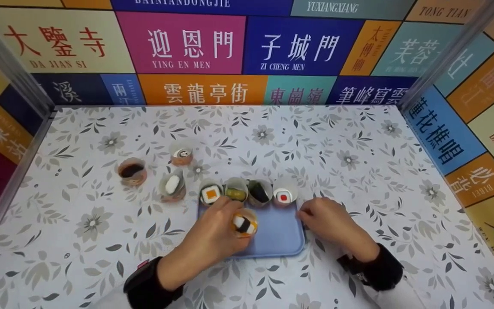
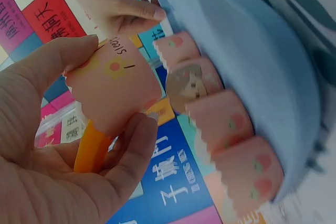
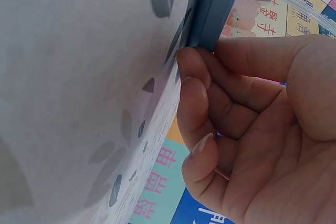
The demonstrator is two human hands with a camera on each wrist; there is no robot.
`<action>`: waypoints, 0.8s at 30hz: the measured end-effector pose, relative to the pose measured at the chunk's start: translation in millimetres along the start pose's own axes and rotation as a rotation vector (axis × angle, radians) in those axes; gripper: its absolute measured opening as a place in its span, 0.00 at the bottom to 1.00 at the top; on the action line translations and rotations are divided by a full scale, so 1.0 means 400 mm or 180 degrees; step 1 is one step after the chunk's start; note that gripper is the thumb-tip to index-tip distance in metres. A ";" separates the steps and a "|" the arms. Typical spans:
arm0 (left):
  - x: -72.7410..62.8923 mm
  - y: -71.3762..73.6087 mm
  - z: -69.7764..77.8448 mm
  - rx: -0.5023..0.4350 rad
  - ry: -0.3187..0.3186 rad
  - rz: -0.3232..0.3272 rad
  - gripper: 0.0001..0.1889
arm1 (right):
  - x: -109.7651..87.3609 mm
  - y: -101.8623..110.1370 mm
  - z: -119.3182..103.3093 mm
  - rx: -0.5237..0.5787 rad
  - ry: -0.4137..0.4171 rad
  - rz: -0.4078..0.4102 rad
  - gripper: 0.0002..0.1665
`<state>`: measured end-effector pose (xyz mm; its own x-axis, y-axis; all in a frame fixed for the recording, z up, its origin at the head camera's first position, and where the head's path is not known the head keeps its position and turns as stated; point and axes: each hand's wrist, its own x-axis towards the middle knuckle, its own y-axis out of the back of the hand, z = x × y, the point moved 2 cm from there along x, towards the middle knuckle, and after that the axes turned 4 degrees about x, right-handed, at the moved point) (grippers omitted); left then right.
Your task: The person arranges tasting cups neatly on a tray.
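My left hand (image 1: 212, 231) grips a small pink paper cup (image 2: 118, 82) above a blue tray (image 1: 279, 238). Inside this cup is a white, black and orange toy sushi piece (image 1: 244, 223); its orange part pokes past the cup's scalloped rim in the left wrist view. At the tray's right edge, my right hand (image 1: 330, 219) pinches the rim between thumb and curled fingers. Along the tray's far side stands a row of several similar cups, holding a white roll with an orange centre (image 1: 211, 194), a green piece (image 1: 236, 194), a dark piece (image 1: 259, 192) and a red-centred roll (image 1: 284, 196).
Left of the tray, on the flowered tablecloth (image 1: 350, 133), stand three more cups: one with a dark piece (image 1: 131, 170), one with a white piece (image 1: 172, 184) and one with a small round roll (image 1: 182, 153). Colourful panels with lettering (image 1: 180, 43) wall in the table.
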<state>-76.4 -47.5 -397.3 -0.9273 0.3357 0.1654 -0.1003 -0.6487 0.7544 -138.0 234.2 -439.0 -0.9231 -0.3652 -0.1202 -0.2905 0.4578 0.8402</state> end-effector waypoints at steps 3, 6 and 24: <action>0.017 -0.029 0.021 -0.0019 -0.0029 -0.0128 0.30 | -0.001 0.001 -0.001 -0.0036 0.0023 0.0030 0.14; 0.031 -0.057 0.041 -0.0031 -0.0131 -0.0195 0.31 | -0.003 0.001 -0.002 -0.0071 0.0074 0.0068 0.14; 0.095 -0.183 0.114 0.0159 -0.0364 -0.0517 0.21 | -0.001 -0.003 -0.002 -0.0212 0.0220 0.0207 0.16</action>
<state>-87.8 43.8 -417.3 -0.8531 0.5105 0.1080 -0.2245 -0.5459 0.8072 -137.3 233.0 -439.4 -0.9193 -0.3925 -0.0293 -0.2109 0.4284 0.8786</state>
